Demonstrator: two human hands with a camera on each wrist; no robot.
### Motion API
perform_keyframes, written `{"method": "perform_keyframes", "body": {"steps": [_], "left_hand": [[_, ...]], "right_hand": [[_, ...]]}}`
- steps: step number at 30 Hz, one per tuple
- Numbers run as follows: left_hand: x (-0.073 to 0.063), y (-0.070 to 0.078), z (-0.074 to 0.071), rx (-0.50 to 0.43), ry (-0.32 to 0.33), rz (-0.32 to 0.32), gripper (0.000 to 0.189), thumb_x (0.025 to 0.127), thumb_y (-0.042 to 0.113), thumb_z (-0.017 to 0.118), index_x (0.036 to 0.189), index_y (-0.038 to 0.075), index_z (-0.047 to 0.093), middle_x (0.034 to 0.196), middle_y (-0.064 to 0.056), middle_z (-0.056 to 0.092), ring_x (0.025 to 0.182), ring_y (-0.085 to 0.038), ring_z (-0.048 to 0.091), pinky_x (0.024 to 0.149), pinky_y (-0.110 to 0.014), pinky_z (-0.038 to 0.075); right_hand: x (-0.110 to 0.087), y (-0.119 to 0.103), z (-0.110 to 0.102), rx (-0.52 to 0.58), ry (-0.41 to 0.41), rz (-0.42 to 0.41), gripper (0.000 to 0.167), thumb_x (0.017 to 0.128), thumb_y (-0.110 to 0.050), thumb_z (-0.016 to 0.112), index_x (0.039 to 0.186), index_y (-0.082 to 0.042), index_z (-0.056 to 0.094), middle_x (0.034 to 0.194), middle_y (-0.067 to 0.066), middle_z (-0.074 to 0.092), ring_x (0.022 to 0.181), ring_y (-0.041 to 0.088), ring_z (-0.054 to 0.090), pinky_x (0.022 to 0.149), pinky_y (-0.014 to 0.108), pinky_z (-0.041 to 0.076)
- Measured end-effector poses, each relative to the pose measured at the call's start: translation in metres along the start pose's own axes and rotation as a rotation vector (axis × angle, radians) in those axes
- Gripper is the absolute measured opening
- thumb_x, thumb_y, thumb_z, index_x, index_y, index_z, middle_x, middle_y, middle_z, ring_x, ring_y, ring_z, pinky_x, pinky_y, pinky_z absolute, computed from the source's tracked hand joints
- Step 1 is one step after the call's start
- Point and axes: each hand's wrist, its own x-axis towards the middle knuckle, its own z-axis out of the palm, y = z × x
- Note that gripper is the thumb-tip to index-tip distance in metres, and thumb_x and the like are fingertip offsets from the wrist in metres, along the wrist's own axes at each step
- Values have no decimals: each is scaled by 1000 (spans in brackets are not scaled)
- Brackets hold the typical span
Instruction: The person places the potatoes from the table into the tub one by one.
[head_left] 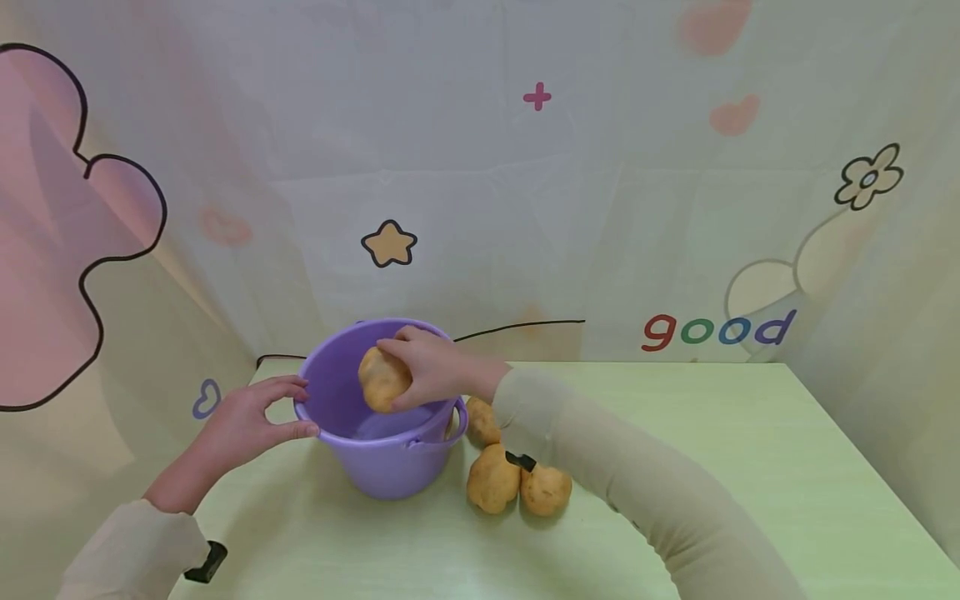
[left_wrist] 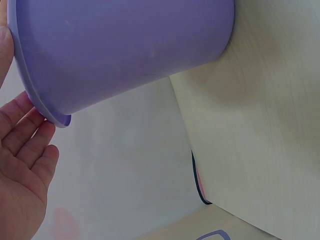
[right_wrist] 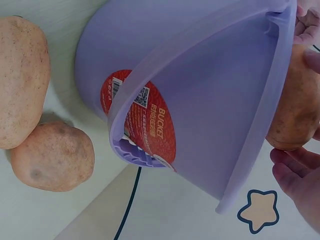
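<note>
A purple plastic bucket stands on the table, its mouth facing up and its handle hanging on the right side. My left hand holds the bucket's left rim, thumb and fingertips at the edge; the left wrist view shows the fingers against that rim. My right hand grips a large potato within the bucket's mouth. In the right wrist view this potato shows partly behind the rim. Right of the bucket, beneath my right forearm, lie three more potatoes, including a front one and a right one.
The pale green table stretches to the right and toward me. A printed curtain hangs close behind its back edge and at both sides. A red label is stuck on the bucket's wall beneath the handle.
</note>
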Motion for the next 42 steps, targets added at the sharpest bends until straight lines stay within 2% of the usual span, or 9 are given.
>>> {"method": "perform_keyframes", "body": {"steps": [10, 25, 42], "left_hand": [[0, 0, 0, 1, -3, -5, 53, 68, 47, 70, 101, 6, 63, 117, -12, 58, 111, -34, 50, 83, -49, 42], [0, 0, 0, -4, 4, 4, 52, 68, 46, 70, 100, 6, 63, 116, -13, 58, 110, -34, 50, 83, -49, 42], [0, -2, 1, 10, -8, -9, 54, 67, 49, 69, 101, 7, 63, 118, -11, 57, 111, -34, 50, 82, -48, 43]], "right_hand": [[3, -3, 7, -14, -16, -22, 81, 72, -41, 67, 136, -6, 32, 131, 12, 40, 117, 19, 41, 98, 27, 35], [9, -6, 17, -2, -39, -5, 81, 72, -41, 67, 137, -9, 30, 131, 10, 39, 113, 16, 43, 95, 25, 38], [10, -8, 22, 28, -66, 15, 76, 76, -34, 65, 139, -12, 28, 135, 9, 36, 120, 16, 40, 99, 26, 35]]}}
